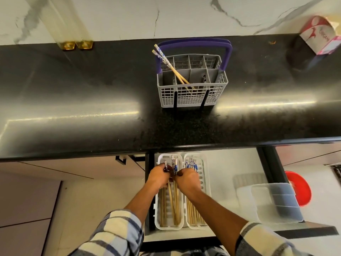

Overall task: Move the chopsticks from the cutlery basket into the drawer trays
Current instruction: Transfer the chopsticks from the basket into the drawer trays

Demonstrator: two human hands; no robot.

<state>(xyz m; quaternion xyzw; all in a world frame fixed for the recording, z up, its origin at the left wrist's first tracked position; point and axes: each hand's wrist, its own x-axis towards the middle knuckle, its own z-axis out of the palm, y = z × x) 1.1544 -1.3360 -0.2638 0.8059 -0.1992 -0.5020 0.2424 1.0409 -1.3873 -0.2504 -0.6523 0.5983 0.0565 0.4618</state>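
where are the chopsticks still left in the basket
In the head view, two chopsticks lean toward the left in the grey cutlery basket on the black countertop, above the open drawer.

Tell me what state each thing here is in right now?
Drawer: open.
Cutlery basket: upright, two chopsticks left leaning inside.
Left tray: partly filled.
Right tray: holds a row of chopsticks.
Left hand: grips chopsticks over left tray.
Right hand: grips chopsticks too.
Clear container: empty.
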